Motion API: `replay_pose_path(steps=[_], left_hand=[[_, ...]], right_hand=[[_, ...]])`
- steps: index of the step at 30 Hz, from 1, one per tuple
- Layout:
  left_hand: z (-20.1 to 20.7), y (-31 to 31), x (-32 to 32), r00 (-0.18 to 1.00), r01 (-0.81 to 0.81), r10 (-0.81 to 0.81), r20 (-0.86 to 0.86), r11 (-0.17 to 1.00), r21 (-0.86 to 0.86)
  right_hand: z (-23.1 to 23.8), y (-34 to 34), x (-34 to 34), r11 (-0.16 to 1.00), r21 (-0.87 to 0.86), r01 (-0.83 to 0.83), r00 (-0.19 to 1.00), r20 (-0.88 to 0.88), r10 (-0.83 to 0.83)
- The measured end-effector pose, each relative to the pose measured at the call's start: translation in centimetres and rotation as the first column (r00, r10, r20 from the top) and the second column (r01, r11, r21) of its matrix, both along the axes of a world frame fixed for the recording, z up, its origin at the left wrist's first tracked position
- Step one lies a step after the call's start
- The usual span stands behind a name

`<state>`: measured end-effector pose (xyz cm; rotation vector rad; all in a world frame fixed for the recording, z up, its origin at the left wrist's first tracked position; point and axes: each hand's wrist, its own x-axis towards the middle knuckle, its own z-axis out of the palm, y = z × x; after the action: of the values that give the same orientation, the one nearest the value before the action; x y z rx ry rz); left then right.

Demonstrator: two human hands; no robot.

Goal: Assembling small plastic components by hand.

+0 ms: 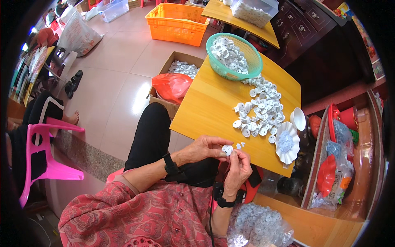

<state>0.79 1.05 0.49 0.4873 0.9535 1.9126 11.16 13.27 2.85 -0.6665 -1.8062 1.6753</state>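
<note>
Both my hands meet at the near edge of the yellow wooden table. My left hand (203,149) pinches a small white round plastic piece (227,150) with dark marks on its face. From the other side, the thumb and fingers of my right hand (238,166) close on the same piece. Several tiny pale bits (240,145) lie on the tabletop just beyond my fingers. Farther back spreads a pile of white round plastic pieces (261,109). To its right, a white fluted dish (281,157) holds small pale-blue bits.
A green basket (257,66) full of white pieces stands at the table's far end, and a white bowl (298,119) by the right edge. Left of the table sits a cardboard box (175,57) with a red bag (173,87). A pink chair (53,164) is far left.
</note>
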Motion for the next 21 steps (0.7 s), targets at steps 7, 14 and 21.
replay_pose_path(steps=[7,14,21], left_hand=[[-0.2,0.0,0.1,0.997,-0.074,0.075,-0.034,0.997,0.027],[0.0,0.1,0.3,0.994,-0.102,0.103,0.047,0.995,-0.014],[-0.3,0.2,0.5,0.987,-0.134,0.131,-0.088,0.99,-0.03]], right_hand=[[1.0,-0.5,-0.2,0.907,0.421,0.019,0.998,0.052,-0.045],[1.8,-1.1,-0.3,0.796,0.603,0.047,0.992,0.063,-0.106],[1.5,-1.2,-0.2,0.796,0.602,0.061,0.991,0.058,-0.12]])
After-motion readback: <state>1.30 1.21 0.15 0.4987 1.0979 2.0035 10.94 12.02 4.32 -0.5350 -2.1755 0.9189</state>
